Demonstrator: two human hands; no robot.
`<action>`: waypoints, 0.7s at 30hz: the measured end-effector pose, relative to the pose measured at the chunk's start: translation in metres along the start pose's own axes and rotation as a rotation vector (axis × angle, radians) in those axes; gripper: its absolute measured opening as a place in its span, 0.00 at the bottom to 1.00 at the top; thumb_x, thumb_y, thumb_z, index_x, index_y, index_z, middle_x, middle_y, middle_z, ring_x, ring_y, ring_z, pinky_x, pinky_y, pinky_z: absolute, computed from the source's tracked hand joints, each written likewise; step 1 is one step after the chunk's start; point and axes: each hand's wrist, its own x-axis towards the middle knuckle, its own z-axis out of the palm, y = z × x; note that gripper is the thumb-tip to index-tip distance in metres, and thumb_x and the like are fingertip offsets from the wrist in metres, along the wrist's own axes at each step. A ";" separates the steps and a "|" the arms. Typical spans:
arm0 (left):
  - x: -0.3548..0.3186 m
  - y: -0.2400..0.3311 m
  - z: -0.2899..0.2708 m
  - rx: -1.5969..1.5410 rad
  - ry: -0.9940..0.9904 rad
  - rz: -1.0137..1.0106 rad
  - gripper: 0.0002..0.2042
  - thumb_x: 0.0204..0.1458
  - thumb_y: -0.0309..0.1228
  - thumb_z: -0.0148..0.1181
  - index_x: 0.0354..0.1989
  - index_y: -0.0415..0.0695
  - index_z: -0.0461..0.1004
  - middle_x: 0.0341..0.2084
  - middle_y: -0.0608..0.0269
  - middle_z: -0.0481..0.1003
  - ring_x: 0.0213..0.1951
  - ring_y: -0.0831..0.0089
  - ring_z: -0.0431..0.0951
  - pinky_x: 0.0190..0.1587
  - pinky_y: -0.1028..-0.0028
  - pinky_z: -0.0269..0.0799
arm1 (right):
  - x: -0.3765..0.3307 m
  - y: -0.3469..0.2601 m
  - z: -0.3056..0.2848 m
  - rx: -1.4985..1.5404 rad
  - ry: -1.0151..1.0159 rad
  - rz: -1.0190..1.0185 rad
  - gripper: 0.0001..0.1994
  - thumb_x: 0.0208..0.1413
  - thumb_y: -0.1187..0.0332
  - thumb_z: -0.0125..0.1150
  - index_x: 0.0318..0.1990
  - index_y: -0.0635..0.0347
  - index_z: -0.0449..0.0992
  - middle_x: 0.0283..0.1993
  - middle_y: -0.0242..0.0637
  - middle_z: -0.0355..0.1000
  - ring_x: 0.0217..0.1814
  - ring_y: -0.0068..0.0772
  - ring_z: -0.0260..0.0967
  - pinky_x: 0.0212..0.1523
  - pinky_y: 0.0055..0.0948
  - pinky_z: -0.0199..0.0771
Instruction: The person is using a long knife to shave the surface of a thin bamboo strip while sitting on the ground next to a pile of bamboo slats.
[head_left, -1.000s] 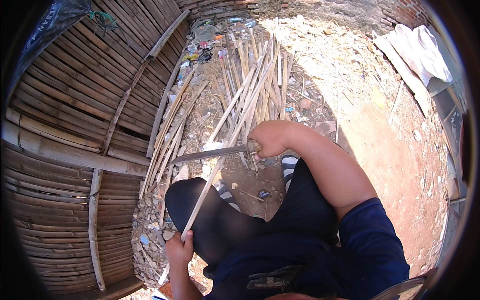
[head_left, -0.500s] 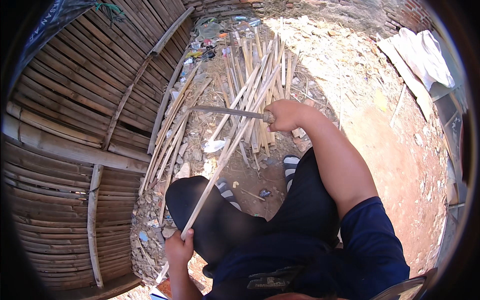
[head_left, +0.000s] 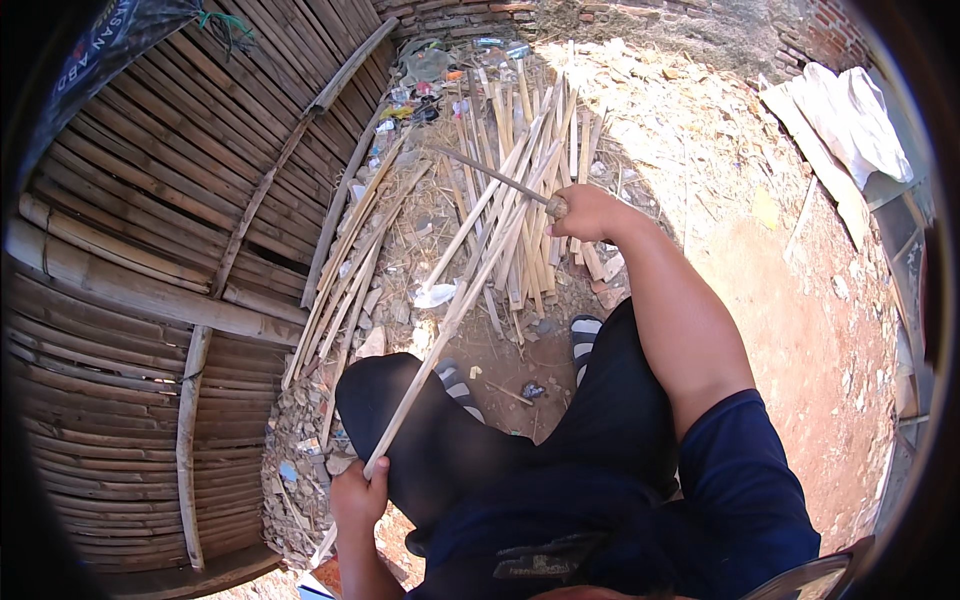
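Observation:
My left hand is closed round the near end of a long pale bamboo strip, which slants up and away over my left knee. Its far part lies among other strips, so where it ends is hard to tell. In my right hand is the wooden handle of a machete. The dark blade points to the far left and hangs over the pile of split bamboo strips; it looks nearly edge-on from here.
A slatted bamboo wall rises close on the left, with more strips lying along its foot. Rubble and litter cover the ground. Far right, a white sack rests on a board. A brick wall closes the back.
My right hand has moved a little away and to the right with the machete. Its blade has risen at the tip and turned nearly edge-on. My left hand keeps its grip on the bamboo strip.

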 end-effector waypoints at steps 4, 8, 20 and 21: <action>-0.001 -0.006 0.006 -0.091 0.001 0.019 0.32 0.58 0.59 0.53 0.24 0.35 0.74 0.18 0.40 0.74 0.29 0.38 0.78 0.32 0.51 0.70 | -0.024 -0.041 0.002 -0.059 -0.255 -0.173 0.39 0.48 0.54 0.71 0.65 0.67 0.67 0.61 0.56 0.71 0.64 0.51 0.69 0.63 0.41 0.68; 0.000 -0.008 0.007 -0.144 0.001 0.034 0.32 0.59 0.59 0.54 0.23 0.35 0.74 0.18 0.40 0.74 0.28 0.38 0.77 0.32 0.51 0.70 | -0.050 -0.087 0.012 -0.216 -0.535 -0.385 0.37 0.48 0.53 0.71 0.64 0.64 0.70 0.60 0.55 0.72 0.65 0.50 0.68 0.65 0.41 0.67; 0.000 -0.006 0.006 -0.093 0.007 0.004 0.32 0.59 0.60 0.52 0.25 0.36 0.75 0.19 0.39 0.74 0.30 0.37 0.77 0.34 0.50 0.70 | -0.013 -0.035 -0.001 0.194 -0.230 -0.050 0.37 0.48 0.55 0.71 0.63 0.66 0.69 0.58 0.54 0.73 0.60 0.51 0.72 0.59 0.41 0.71; 0.000 -0.006 0.005 -0.112 0.002 -0.001 0.32 0.59 0.60 0.52 0.25 0.36 0.75 0.19 0.39 0.74 0.30 0.37 0.77 0.34 0.50 0.70 | -0.018 -0.041 0.004 0.103 -0.233 -0.178 0.36 0.48 0.56 0.72 0.63 0.66 0.69 0.58 0.54 0.73 0.59 0.51 0.72 0.58 0.42 0.71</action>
